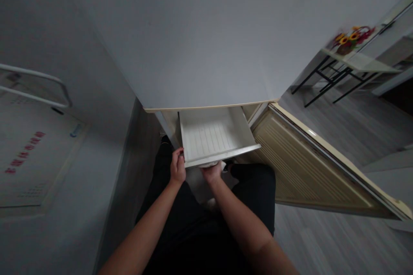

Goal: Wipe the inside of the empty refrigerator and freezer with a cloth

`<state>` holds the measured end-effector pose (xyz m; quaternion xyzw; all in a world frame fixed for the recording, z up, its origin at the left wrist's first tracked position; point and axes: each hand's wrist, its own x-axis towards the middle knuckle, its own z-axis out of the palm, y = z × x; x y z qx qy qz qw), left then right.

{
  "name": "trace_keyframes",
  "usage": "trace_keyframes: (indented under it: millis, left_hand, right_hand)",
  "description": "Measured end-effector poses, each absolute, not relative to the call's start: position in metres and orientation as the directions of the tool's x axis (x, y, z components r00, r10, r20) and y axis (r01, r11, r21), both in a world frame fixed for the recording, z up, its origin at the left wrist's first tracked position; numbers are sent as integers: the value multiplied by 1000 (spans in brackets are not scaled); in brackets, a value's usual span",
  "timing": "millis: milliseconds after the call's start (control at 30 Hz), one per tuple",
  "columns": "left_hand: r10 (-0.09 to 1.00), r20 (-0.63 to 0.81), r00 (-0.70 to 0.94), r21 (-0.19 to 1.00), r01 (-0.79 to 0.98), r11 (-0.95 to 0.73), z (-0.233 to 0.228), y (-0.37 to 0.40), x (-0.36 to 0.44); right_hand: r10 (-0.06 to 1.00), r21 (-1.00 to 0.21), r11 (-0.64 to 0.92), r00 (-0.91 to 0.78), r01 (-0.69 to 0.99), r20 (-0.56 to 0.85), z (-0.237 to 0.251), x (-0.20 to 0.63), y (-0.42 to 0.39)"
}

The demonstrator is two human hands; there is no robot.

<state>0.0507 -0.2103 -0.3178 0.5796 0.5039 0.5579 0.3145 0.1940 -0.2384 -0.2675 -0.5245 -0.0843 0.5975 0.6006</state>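
Drawer [213, 139] stood pulled partway out of the bottom compartment of a pale fridge [193, 43], below the closed upper door. The lower door [309, 167] was swung wide open to the right. The drawer was white plastic with a ribbed floor, and no contents were visible in it.

Left hand [177, 166] was at the drawer's front left corner, fingers curled round the edge in a closed hold on the drawer. Right hand [212, 172] was under the front lip near the middle, fingers tucked beneath and mostly hidden; it appeared to grip the lip, though how tightly the fingers closed could not be told.

Handling judgement: light, stiff, thin-walled plastic with a smooth surface, likely somewhat slippery and liable to crack if twisted or dropped. Best held at the front lip and a side rim, both hands, kept level on its runners.

Writing: red characters on a calendar [29, 154] at the left wall were too blurred to read. No brand mark was legible on the fridge. A table [361, 62] with flowers [350, 38] stood well apart at right.
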Motion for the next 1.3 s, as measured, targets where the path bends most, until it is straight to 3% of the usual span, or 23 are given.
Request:
trace_keyframes:
  millis: [100, 133, 200, 333, 467, 700, 833, 1033, 1300]
  left_hand:
    - [938, 322, -126, 931, 224, -289, -317, -212, 50]
    - [940, 319, -119, 932, 221, -288, -317, -212, 50]
    - [945, 312, -100, 934, 215, -286, -315, -214, 49]
    - [953, 293, -78, 941, 200, -273, -314, -215, 48]
    - [956, 278, -89, 948, 183, -259, -318, -213, 49]
    - [962, 261, -81, 952, 186, -243, -318, -213, 48]
    - [964, 248, -95, 957, 181, -228, -318, -213, 49]
    - [964, 241, -117, 958, 187, -217, -321, -212, 49]
    - [965, 228, -130, 959, 199, -200, -322, -214, 47]
  right_hand:
    - [611, -311, -317, 58, -896, -790, -273, 154, -247]
    - [580, -220, -295, 9, -930, -815, -270, 147, -249]
    - [593, -163, -263, -27, -951, -805, -260, 147, -251]
    - [640, -154, -277, -63, -948, -765, -226, 177, -253]
    - [679, -227, -246, 0, -942, -734, -203, 226, -253]
    - [669, -499, 32, 389, -866, -633, -195, 331, -252]
    - [594, -568, 116, 515, -815, -618, -190, 321, -258]
    - [688, -384, -199, 150, -902, -710, -199, 232, -270]
    - [756, -275, -364, -110, -890, -645, -196, 206, -280]
